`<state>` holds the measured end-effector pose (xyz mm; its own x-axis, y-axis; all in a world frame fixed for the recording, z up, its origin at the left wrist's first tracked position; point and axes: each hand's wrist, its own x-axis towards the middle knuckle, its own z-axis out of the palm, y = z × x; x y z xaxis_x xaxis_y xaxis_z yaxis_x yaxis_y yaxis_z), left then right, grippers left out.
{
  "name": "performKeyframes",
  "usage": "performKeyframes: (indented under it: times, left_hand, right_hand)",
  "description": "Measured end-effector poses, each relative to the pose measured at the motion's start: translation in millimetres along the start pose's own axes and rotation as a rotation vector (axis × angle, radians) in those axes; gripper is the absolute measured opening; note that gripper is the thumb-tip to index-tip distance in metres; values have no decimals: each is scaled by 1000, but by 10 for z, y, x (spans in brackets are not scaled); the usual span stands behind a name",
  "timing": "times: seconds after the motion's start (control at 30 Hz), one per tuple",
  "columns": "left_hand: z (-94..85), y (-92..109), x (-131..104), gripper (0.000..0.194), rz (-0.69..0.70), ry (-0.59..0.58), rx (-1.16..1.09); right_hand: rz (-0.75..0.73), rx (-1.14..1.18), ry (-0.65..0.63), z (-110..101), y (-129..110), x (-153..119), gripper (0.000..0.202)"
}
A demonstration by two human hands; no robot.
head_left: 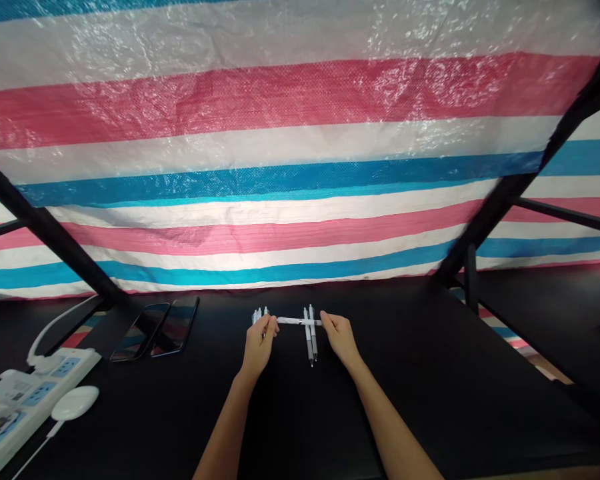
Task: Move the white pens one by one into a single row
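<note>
A thin white strip-like thing (293,321) with a clearer right end stretches level between my two hands; its exact kind is too small to make out. My left hand (259,340) pinches its left end between thumb and fingers. At the other end, my right hand (339,335) has its thumb and fingers closed on it. Two white-and-grey pens (310,343) lie side by side on the black table (300,413), tips toward me, and the strip crosses above their upper parts. Several more white pens (257,314) show just behind my left hand, partly hidden by it.
Two dark phones (141,332) (177,327) lie left of my hands. Farther left are a white power strip (75,370) with plugs and a round white charger (75,403) on a cable. Black frame bars (500,207) and a striped plastic sheet (280,233) stand behind.
</note>
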<state>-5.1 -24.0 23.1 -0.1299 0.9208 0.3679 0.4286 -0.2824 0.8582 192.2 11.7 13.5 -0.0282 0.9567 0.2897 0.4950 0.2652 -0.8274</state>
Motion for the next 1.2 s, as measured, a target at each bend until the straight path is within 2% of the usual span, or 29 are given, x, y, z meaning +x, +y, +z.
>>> performKeyframes:
  times: [0.2,0.5,0.7,0.97,1.07,1.2]
  left_hand:
    - [5,8,1,24,-14,2,-70]
    - [-7,8,9,39,-34,1,38]
    - [15,-17,8,28,-49,-20,-49]
    - [3,12,-9,33,-38,-53,-15]
    - [-4,18,1,40,-32,-17,-13]
    - [-24,19,29,41,-47,99,-89]
  right_hand:
    - [1,-17,11,-20,-24,-1,45]
    - [-13,-41,-14,-3,-12,-18,44]
    - [6,-40,25,-11,-8,-5,46]
    - [3,-3,21,0,5,-1,46]
    - [-37,62,1,-11,-28,-17,45]
    - [-83,190,-89,-26,-81,-36,34]
